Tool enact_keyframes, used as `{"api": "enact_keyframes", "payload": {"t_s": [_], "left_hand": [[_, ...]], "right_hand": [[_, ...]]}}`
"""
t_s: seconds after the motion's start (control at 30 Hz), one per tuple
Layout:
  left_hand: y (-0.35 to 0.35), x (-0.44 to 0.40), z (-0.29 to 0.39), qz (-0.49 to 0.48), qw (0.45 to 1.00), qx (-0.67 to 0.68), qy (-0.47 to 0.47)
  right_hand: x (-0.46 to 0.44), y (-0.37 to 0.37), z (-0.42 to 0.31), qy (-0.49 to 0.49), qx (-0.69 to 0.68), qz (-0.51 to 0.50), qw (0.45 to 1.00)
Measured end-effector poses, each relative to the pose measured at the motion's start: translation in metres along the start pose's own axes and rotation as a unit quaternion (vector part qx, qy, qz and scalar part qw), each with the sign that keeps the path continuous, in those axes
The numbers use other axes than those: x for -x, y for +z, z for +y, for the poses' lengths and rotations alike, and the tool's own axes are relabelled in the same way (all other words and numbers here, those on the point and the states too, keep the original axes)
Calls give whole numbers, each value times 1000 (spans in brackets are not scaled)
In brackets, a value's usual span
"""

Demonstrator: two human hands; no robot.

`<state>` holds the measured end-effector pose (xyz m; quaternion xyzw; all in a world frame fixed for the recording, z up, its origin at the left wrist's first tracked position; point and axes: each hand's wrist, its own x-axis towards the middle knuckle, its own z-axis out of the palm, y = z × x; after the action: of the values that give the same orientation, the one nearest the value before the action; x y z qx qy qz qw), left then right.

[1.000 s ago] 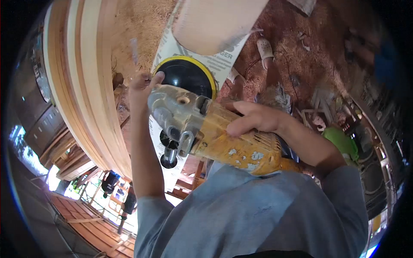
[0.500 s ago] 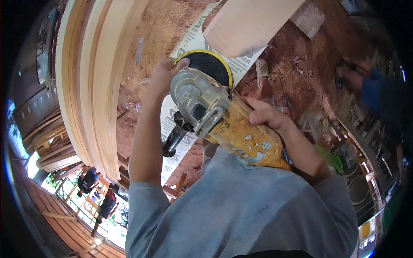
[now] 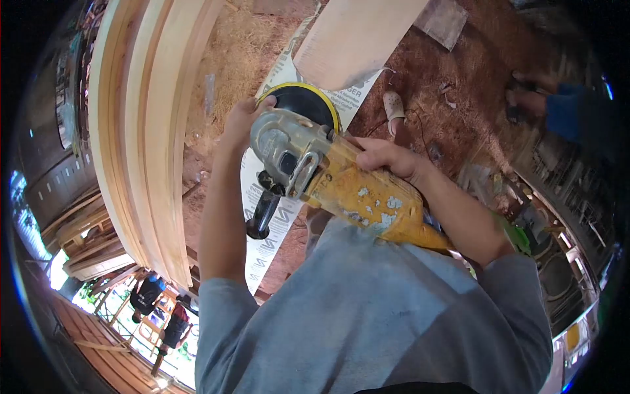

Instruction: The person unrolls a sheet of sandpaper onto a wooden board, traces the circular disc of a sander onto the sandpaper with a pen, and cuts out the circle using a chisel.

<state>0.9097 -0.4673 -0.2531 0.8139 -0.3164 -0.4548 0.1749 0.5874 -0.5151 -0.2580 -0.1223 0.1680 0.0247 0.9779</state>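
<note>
A worn yellow angle grinder [image 3: 371, 203] with a grey metal head lies across the front of the body. My right hand [image 3: 392, 157] is wrapped round its yellow housing. At the upper left, my left hand [image 3: 240, 125] grips the rim of the round black pad [image 3: 298, 105], thumb on its yellow edge and the other fingers partly hidden. A black side handle [image 3: 264, 213] sticks out below the metal head. Under the tool runs a long strip of printed abrasive paper [image 3: 260, 253], its far part overlapped by a pale wooden board [image 3: 357, 39].
Long curved timbers [image 3: 152, 131] stand on the left. A person in blue [image 3: 566, 113] is at the right edge, and two people [image 3: 146, 295] appear at the lower left. A sandalled foot [image 3: 394, 111] rests on the reddish, dusty ground. A flat square piece [image 3: 442, 23] lies farther off.
Since the first frame, the grinder has tilted and its side handle has swung into fuller view. Both hands have kept their hold. The whole view has also shifted.
</note>
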Motion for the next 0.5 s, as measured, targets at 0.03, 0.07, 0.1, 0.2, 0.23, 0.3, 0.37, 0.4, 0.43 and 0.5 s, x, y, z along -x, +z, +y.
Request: {"api": "enact_keyframes", "payload": {"t_s": [0.03,0.07,0.1,0.2,0.23,0.3,0.37,0.4,0.43,0.5], "left_hand": [[1,5,4,19,999,-34,-12],[3,8,5,26,999,-26,-11],[6,8,6,30,1000,4,3],[9,-29,-42,44,998,16,44],[12,-49,-59,44,996,-16,73],[15,-74,-69,29,994,12,107],[17,-77,-70,13,989,39,144],[13,-72,-53,3,988,-5,156],[14,-76,-53,-7,985,-48,168],[25,-112,-67,-9,977,-28,209]], "right_hand": [[-2,-7,5,0,-14,16,1000],[-2,-14,8,1,-26,32,999],[0,-11,4,1,-16,33,999],[9,-18,0,77,-37,138,987],[18,-8,-3,60,0,186,981],[49,-1,-7,32,65,193,978],[82,-1,-4,2,129,199,972],[100,-1,-2,-6,159,213,964],[116,2,1,-14,189,227,955],[149,20,4,2,259,236,936]]}}
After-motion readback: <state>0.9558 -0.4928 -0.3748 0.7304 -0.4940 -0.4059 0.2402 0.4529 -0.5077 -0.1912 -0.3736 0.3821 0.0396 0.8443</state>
